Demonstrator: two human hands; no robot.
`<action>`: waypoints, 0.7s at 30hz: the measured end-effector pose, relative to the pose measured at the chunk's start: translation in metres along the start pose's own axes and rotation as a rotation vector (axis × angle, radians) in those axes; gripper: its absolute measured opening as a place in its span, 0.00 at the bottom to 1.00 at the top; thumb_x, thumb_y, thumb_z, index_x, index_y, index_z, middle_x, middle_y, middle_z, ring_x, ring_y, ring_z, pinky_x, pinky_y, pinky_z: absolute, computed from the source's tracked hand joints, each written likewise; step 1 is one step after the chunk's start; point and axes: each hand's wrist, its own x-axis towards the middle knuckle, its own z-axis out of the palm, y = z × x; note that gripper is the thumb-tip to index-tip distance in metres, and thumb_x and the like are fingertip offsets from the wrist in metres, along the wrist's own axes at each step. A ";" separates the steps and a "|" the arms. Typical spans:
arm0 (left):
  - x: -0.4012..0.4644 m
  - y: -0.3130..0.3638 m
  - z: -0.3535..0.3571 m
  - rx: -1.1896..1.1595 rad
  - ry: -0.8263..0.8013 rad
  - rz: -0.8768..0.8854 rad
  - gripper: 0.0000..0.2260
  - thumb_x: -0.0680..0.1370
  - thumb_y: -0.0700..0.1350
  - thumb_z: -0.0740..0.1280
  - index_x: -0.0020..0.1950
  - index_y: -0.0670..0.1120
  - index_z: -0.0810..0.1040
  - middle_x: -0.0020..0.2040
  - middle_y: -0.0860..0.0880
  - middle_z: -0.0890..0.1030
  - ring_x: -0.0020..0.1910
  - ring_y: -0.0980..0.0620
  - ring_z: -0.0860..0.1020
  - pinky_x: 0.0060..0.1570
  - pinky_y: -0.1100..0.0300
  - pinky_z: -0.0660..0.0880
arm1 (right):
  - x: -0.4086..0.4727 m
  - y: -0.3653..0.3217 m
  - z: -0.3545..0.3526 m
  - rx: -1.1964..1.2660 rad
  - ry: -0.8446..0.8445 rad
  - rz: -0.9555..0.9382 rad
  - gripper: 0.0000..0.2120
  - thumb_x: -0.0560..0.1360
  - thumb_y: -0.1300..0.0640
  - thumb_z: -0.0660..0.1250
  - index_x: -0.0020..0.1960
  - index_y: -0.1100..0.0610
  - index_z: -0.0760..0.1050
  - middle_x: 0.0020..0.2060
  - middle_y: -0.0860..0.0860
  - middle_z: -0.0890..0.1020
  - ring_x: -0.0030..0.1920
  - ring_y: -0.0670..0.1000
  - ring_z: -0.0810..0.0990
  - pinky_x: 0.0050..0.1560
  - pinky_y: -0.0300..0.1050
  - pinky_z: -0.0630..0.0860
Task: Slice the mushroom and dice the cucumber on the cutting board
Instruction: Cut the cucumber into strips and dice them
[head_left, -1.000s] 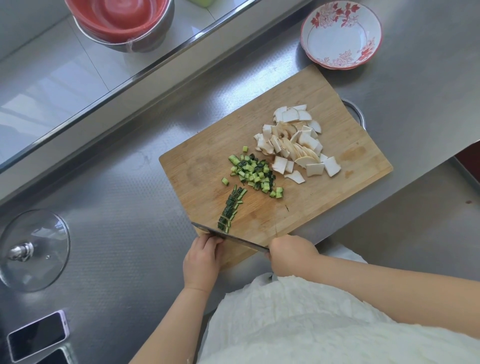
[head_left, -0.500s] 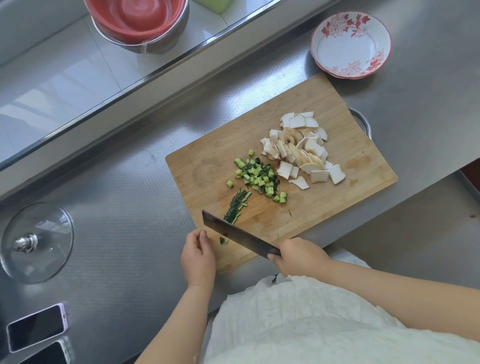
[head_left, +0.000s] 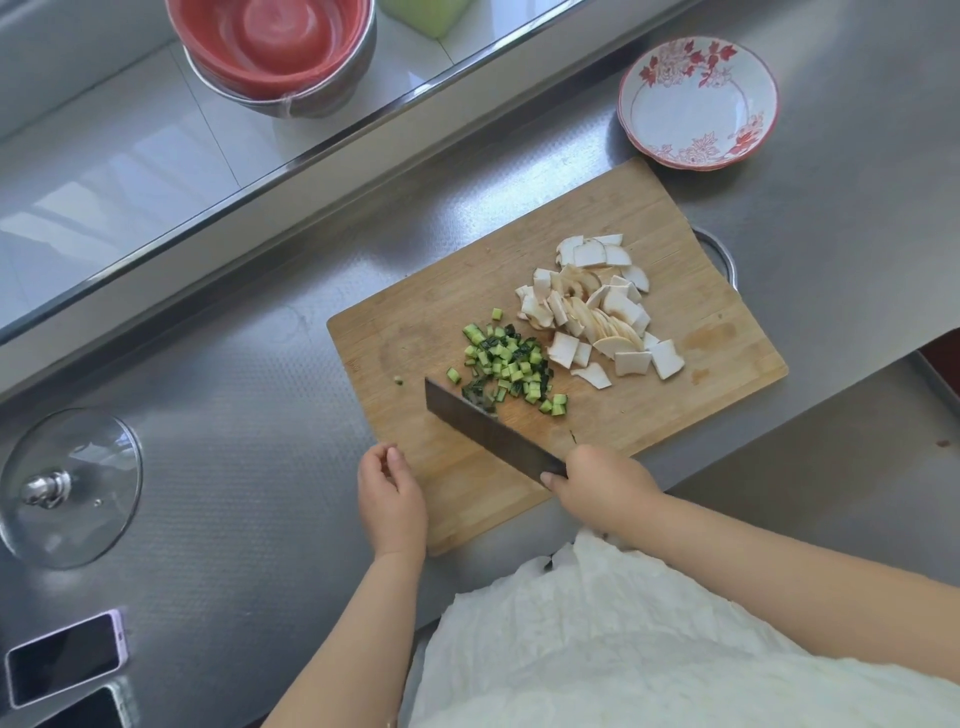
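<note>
A wooden cutting board (head_left: 410, 332) lies on the steel counter. White mushroom slices (head_left: 597, 312) are heaped on its right half. Diced green cucumber (head_left: 506, 361) sits in a pile at its middle. My right hand (head_left: 605, 486) grips the handle of a cleaver (head_left: 485, 426), whose tilted blade rests against the near edge of the cucumber pile and hides some pieces. My left hand (head_left: 392, 493) hovers at the board's near left corner, fingers loosely curled, holding nothing.
A red-flowered white bowl (head_left: 696, 104) stands beyond the board. A glass pot lid (head_left: 67, 486) lies at the left, two phones (head_left: 65, 657) at the bottom left. Red bowls stacked in a metal bowl (head_left: 280, 47) sit on the sill. A metal rim (head_left: 719, 257) pokes out under the board's right edge.
The cleaver lifted from the board's near edge and swept the cut cucumber strips up into the diced pile. My left hand let go of the strips and drew back.
</note>
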 end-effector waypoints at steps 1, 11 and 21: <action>0.002 0.003 0.003 -0.002 -0.021 -0.012 0.09 0.83 0.46 0.56 0.57 0.47 0.73 0.53 0.50 0.77 0.52 0.53 0.74 0.52 0.58 0.69 | 0.002 0.001 -0.004 0.016 0.020 0.017 0.18 0.80 0.45 0.58 0.36 0.54 0.67 0.30 0.50 0.73 0.29 0.50 0.72 0.28 0.41 0.66; 0.012 0.034 0.029 -0.053 -0.137 -0.117 0.10 0.83 0.48 0.54 0.61 0.55 0.72 0.60 0.54 0.76 0.59 0.55 0.74 0.61 0.53 0.73 | 0.004 0.014 -0.029 0.104 0.021 0.012 0.15 0.79 0.45 0.59 0.46 0.56 0.73 0.33 0.51 0.77 0.36 0.52 0.78 0.34 0.45 0.73; 0.033 0.075 0.032 -0.056 0.010 -0.077 0.19 0.82 0.39 0.52 0.73 0.47 0.65 0.71 0.51 0.66 0.70 0.54 0.63 0.68 0.60 0.60 | 0.016 0.038 -0.049 0.033 -0.077 0.003 0.15 0.79 0.45 0.60 0.37 0.51 0.68 0.33 0.50 0.75 0.32 0.49 0.75 0.30 0.42 0.68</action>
